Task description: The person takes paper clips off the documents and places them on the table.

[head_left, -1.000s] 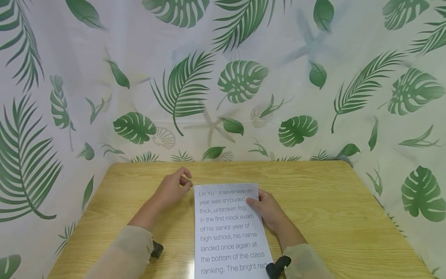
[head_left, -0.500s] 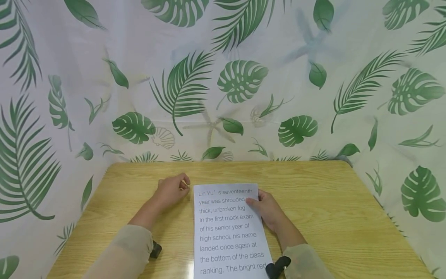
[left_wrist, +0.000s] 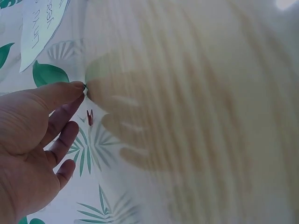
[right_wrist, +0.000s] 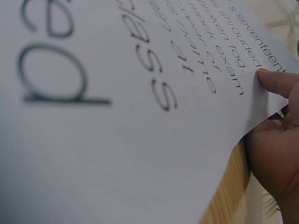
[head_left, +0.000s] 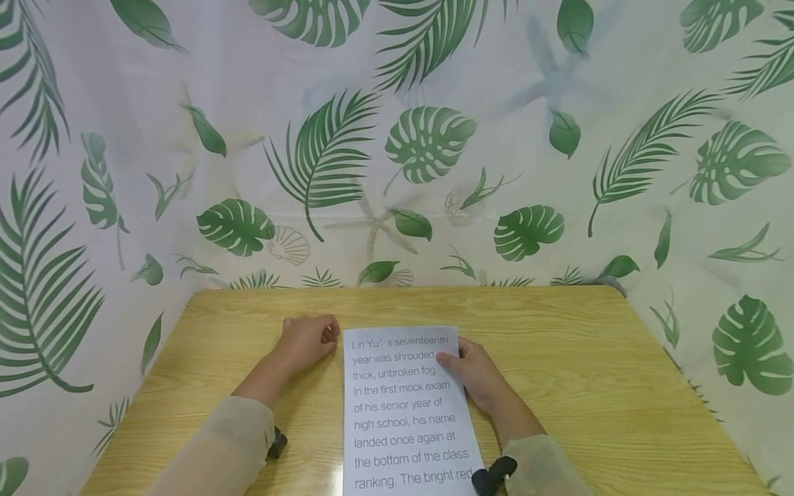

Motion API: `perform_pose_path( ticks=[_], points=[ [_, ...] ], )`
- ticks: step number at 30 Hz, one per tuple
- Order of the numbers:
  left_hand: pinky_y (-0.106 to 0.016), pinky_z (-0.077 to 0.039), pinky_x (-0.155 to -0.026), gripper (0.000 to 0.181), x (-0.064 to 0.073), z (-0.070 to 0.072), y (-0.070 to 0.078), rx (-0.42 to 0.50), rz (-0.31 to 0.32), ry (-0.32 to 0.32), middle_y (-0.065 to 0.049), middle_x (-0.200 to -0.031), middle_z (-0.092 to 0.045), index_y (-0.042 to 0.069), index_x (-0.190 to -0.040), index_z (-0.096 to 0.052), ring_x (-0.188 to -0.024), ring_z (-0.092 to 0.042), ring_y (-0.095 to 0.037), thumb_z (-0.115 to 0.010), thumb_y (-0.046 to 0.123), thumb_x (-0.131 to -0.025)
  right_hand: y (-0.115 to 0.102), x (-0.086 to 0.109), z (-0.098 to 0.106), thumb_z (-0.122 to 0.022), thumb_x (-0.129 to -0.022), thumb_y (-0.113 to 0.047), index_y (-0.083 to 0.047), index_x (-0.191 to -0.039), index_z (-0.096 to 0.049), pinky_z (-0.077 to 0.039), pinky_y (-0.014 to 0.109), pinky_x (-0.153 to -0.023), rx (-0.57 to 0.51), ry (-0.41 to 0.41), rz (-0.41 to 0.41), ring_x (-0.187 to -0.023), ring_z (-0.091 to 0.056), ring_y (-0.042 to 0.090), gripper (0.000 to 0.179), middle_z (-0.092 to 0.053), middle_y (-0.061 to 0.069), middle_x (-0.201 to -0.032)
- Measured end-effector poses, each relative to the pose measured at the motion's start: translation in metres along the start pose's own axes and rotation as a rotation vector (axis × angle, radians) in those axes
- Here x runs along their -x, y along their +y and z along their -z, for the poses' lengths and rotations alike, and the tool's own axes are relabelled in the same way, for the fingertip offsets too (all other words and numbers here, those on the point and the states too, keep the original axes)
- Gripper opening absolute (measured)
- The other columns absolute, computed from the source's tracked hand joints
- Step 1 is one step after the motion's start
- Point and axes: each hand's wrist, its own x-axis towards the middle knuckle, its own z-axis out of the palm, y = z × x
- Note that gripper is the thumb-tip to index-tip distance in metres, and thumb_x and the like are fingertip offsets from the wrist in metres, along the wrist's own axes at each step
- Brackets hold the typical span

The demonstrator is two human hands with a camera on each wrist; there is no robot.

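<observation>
My right hand [head_left: 480, 372] holds a printed sheet of paper [head_left: 403, 413] by its upper right edge, the thumb lying on the text and the other fingers behind. Left of the paper, my left hand [head_left: 307, 341] is low at the table surface. Its thumb and forefinger meet on a small dark thing [left_wrist: 85, 87] in the left wrist view, too small to name; the remaining fingers are loosely bent. Past those fingers stands a small reddish, wire-like thing [left_wrist: 90, 117] of unclear kind. The head view hides the left fingertips.
The wooden table [head_left: 608, 386] extends to both sides of the arms. Behind it hangs a white leaf-patterned curtain [head_left: 465, 227]. Black straps [head_left: 494, 475] sit at the wrists.
My left hand has lowered from beside the paper's upper left corner toward the table, and its fingertips have turned out of sight in the head view. The right hand and paper stay nearly still.
</observation>
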Motion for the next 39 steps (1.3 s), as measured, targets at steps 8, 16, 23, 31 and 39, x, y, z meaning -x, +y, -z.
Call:
perform_pose_path(
  ticks=[8, 16, 23, 31, 39],
  points=[
    [-0.047, -0.036, -0.091, 0.016, 0.003, 0.003, -0.001, -0.048, 0.027, 0.025, -0.001, -0.117, -0.066, 0.027, -0.101, -0.068, -0.112, -0.057, -0.030, -0.077, 0.029, -0.088, -0.001, 0.000, -0.001, -0.061, -0.100, -0.018, -0.025, -0.133, -0.062, -0.061, 0.034, -0.083, -0.011, -0.014, 0.008, -0.102, -0.073, 0.023, 0.033, -0.072, 0.006, -0.119],
    [-0.052, -0.036, -0.098, 0.018, 0.007, 0.006, -0.002, -0.030, 0.061, 0.009, -0.007, -0.134, -0.059, 0.024, -0.104, -0.069, -0.127, -0.051, -0.035, -0.075, 0.033, -0.089, -0.002, 0.001, -0.002, -0.061, -0.100, -0.019, -0.025, -0.133, -0.062, -0.061, 0.034, -0.082, -0.001, -0.012, 0.004, -0.101, -0.073, 0.023, 0.033, -0.072, 0.006, -0.119],
    [-0.052, -0.035, -0.100, 0.018, 0.006, 0.004, -0.006, -0.018, 0.083, -0.009, -0.005, -0.134, -0.059, 0.024, -0.103, -0.072, -0.128, -0.050, -0.035, -0.074, 0.035, -0.089, 0.000, -0.001, -0.001, -0.060, -0.101, -0.018, -0.026, -0.132, -0.063, -0.060, 0.034, -0.083, -0.003, -0.010, 0.003, -0.102, -0.073, 0.023, 0.032, -0.072, 0.005, -0.118],
    [-0.052, -0.036, -0.099, 0.022, 0.008, 0.006, -0.006, -0.019, 0.080, -0.039, -0.007, -0.137, -0.059, 0.024, -0.109, -0.072, -0.128, -0.051, -0.036, -0.072, 0.036, -0.091, -0.001, 0.000, -0.002, -0.060, -0.100, -0.018, -0.025, -0.132, -0.063, -0.060, 0.034, -0.083, 0.005, -0.005, -0.001, -0.102, -0.073, 0.022, 0.032, -0.072, 0.005, -0.119],
    [-0.056, -0.036, -0.102, 0.022, 0.010, 0.012, -0.001, 0.009, 0.091, -0.037, -0.009, -0.138, -0.059, 0.024, -0.118, -0.069, -0.128, -0.051, -0.038, -0.061, 0.031, -0.098, 0.000, 0.001, -0.002, -0.061, -0.100, -0.019, -0.025, -0.132, -0.063, -0.060, 0.033, -0.084, 0.023, 0.016, -0.004, -0.102, -0.072, 0.022, 0.032, -0.072, 0.005, -0.119]
  ],
)
